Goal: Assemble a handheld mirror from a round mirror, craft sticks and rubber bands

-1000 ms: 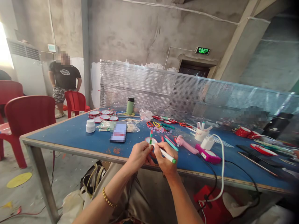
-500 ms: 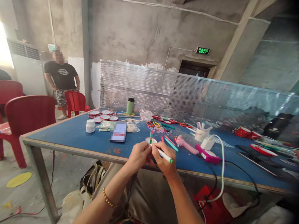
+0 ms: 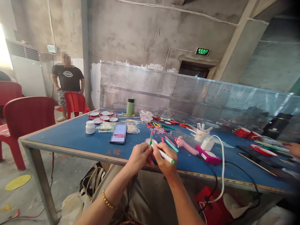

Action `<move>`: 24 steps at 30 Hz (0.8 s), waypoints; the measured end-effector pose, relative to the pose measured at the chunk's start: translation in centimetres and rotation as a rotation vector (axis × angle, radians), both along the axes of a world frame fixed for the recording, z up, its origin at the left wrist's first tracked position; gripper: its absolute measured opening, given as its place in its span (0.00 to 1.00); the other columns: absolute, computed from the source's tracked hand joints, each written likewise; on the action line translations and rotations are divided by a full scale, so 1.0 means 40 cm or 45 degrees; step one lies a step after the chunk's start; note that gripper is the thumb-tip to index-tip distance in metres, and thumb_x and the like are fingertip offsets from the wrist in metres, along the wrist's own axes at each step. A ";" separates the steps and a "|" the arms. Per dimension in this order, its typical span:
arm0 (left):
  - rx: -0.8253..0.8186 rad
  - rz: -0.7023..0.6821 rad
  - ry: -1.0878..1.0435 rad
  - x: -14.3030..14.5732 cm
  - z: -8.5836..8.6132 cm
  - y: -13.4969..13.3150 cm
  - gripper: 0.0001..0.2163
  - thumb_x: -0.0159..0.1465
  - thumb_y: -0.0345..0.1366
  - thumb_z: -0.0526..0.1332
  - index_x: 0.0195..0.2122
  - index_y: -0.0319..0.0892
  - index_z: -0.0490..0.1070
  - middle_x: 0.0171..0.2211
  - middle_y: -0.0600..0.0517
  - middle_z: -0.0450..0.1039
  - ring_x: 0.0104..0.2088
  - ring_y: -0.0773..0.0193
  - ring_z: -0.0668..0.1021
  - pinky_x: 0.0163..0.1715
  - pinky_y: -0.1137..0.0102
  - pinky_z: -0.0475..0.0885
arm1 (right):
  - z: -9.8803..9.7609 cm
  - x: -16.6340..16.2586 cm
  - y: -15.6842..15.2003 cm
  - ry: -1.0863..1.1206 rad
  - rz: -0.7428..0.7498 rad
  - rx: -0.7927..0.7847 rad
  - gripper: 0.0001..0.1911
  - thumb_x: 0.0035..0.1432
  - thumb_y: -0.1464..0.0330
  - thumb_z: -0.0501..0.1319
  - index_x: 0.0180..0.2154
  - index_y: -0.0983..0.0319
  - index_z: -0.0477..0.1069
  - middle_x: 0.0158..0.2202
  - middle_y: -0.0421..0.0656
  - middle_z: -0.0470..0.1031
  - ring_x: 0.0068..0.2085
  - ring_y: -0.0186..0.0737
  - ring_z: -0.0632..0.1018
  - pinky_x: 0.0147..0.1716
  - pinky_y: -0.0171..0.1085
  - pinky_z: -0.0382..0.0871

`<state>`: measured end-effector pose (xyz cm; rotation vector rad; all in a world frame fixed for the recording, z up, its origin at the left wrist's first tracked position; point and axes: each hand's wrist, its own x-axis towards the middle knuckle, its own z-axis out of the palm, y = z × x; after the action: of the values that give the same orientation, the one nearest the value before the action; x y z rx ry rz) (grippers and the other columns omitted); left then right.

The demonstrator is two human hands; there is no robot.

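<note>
My right hand (image 3: 165, 158) is closed round a white marker pen (image 3: 166, 156) with a green end, its tip pointing toward my left hand. With closed fingers, my left hand (image 3: 140, 155) holds a thin stick (image 3: 151, 137) upright, coloured red at the top and green below. The marker's tip is at the lower part of the stick; whether they touch I cannot make out. Just behind the fingers lies a round white disc with a red rim (image 3: 148, 140), partly hidden. Pink and turquoise pens (image 3: 172, 145) lie to the right of my right hand.
A phone (image 3: 118, 132) and a white jar (image 3: 90, 127) stand left on the blue table (image 3: 70, 137). Right are a pink handheld tool (image 3: 187, 146), a magenta box (image 3: 208, 155), a cup of markers (image 3: 202, 135) and cables. Another person's hand (image 3: 293, 149) is at the far right. A person (image 3: 67, 76) stands behind.
The person at the back left has moved right, behind the red chair. Another person's hand has come into view at the far right. My hands have hardly moved.
</note>
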<state>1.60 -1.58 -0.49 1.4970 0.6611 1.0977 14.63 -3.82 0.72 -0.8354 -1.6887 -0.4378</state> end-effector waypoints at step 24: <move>0.057 0.014 0.055 -0.003 0.003 -0.005 0.13 0.64 0.45 0.54 0.30 0.41 0.64 0.24 0.52 0.76 0.18 0.67 0.79 0.15 0.79 0.63 | -0.002 -0.003 0.009 0.059 -0.003 0.028 0.04 0.62 0.72 0.60 0.34 0.61 0.72 0.28 0.40 0.78 0.28 0.34 0.79 0.30 0.31 0.73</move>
<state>1.47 -1.76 -0.38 1.5607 0.6793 1.0970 14.52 -3.47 0.64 -0.8256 -1.6379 -0.4343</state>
